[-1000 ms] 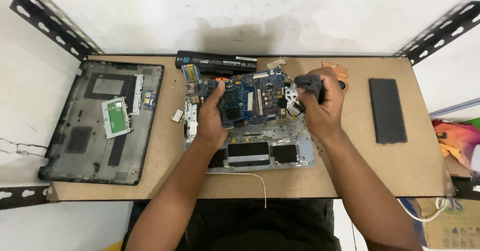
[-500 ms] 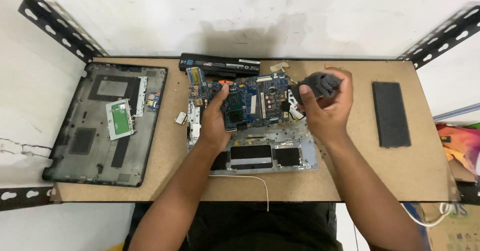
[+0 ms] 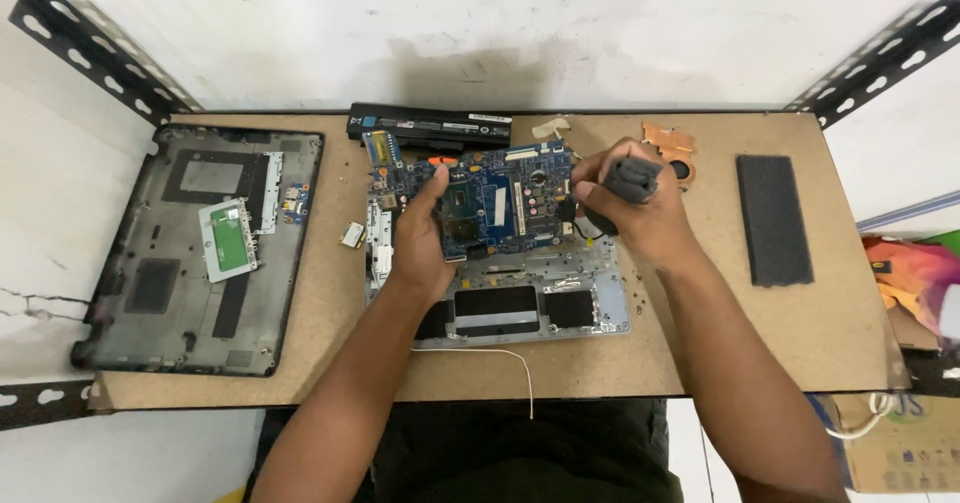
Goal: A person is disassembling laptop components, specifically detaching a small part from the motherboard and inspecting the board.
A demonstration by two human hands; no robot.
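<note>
The blue motherboard lies across the middle of the wooden table, on top of the grey laptop chassis. Its long axis runs from left to right, parallel to the far table edge, and it sits between the 2 hands.

The left hand is at the left part of the board. Its thumb and fingers are closed around the near-left edge of the board, so this hand grips it; the fingers point away from the person, toward the black battery that lies just behind the board.

The right hand is at the right end of the board. It is closed around a small dark grey part, which looks like a cooling fan, though I cannot tell this for sure. The part is held just beside the right edge of the board, slightly above it, and thin dark wires seem to go from it down toward the board. Whether they are connected I cannot tell.

Both hands are about equally near the board, 1 at each end.

Just behind the right hand lies a copper heat sink. Well apart to the right is a black rectangular pad. At the left of the table lies the dark bottom cover with a green card inside.
</note>
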